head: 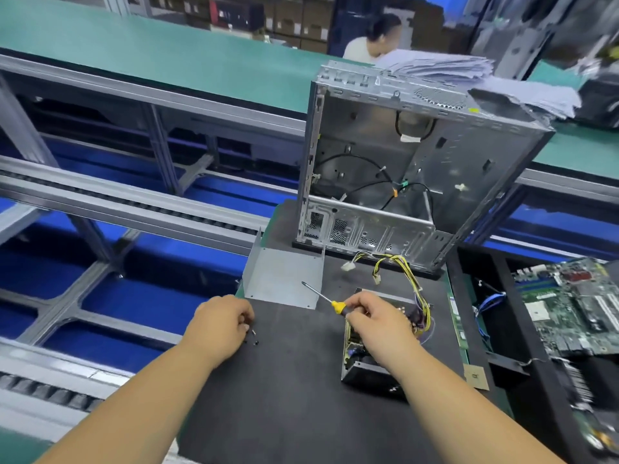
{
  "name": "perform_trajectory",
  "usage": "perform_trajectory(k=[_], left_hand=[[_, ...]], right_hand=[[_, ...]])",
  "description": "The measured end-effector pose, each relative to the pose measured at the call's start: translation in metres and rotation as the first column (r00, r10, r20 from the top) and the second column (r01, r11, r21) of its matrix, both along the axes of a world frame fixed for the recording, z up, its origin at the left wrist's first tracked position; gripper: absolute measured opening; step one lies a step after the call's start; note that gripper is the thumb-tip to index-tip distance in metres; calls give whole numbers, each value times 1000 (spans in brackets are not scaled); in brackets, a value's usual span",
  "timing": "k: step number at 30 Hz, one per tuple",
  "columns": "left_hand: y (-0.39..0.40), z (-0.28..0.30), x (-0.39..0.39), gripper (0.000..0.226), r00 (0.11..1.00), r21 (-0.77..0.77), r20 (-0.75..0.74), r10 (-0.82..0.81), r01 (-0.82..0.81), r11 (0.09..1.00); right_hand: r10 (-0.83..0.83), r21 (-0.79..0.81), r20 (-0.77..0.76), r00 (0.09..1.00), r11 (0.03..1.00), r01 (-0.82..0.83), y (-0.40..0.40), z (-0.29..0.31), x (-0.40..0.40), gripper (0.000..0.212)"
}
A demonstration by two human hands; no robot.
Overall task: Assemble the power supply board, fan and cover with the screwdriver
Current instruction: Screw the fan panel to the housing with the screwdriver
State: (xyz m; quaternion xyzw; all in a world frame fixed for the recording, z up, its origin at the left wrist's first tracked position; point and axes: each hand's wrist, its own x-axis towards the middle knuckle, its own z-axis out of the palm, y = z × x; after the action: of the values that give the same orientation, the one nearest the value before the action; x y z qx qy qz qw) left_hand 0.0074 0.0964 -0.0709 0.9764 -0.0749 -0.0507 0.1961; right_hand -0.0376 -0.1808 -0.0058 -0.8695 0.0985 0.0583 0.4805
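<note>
My right hand (375, 321) grips a yellow-handled screwdriver (323, 298); its shaft points up and left over the grey metal cover (283, 277). Under that hand sits the open power supply box (365, 363) with its board and a bundle of yellow and black wires (407, 274). My left hand (222, 321) has its fingers curled over several small dark screws (254, 339) on the black mat (294, 380). Whether it pinches a screw is hidden. The fan cannot be made out.
An empty computer case (412, 169) stands upright behind the mat. A green motherboard (576, 303) and a RAM stick (457, 321) lie on the right. Conveyor rails (134, 202) run on the left. A person (371, 38) sits beyond the green belt.
</note>
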Motion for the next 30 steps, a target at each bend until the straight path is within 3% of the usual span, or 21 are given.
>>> perform_trajectory(k=[8,16,19,21,23,26,30], left_hand=[[-11,-3,8,3,983,187,7,-181,177,966],[-20,3,5,11,967,228,10,-254,245,942],[-26,7,2,16,981,93,-6,-193,193,977],[-33,14,1,17,993,-171,-60,-99,87,981],[-42,23,2,16,985,-434,-165,-46,-30,901],[-59,38,7,11,951,-693,-310,-8,-220,686],[-74,53,8,12,870,-831,-491,-37,-456,320]], right_hand=[[-24,39,22,999,999,23,10,20,-4,13],[-87,3,17,996,996,87,1,28,-11,9],[-104,-9,26,994,995,104,-1,30,-13,11],[-117,-11,43,992,993,118,-1,33,-14,9],[-154,49,54,987,987,152,-2,38,-14,12],[-201,121,67,977,974,192,-3,46,-13,14],[-228,206,76,971,956,209,-5,58,-13,9]])
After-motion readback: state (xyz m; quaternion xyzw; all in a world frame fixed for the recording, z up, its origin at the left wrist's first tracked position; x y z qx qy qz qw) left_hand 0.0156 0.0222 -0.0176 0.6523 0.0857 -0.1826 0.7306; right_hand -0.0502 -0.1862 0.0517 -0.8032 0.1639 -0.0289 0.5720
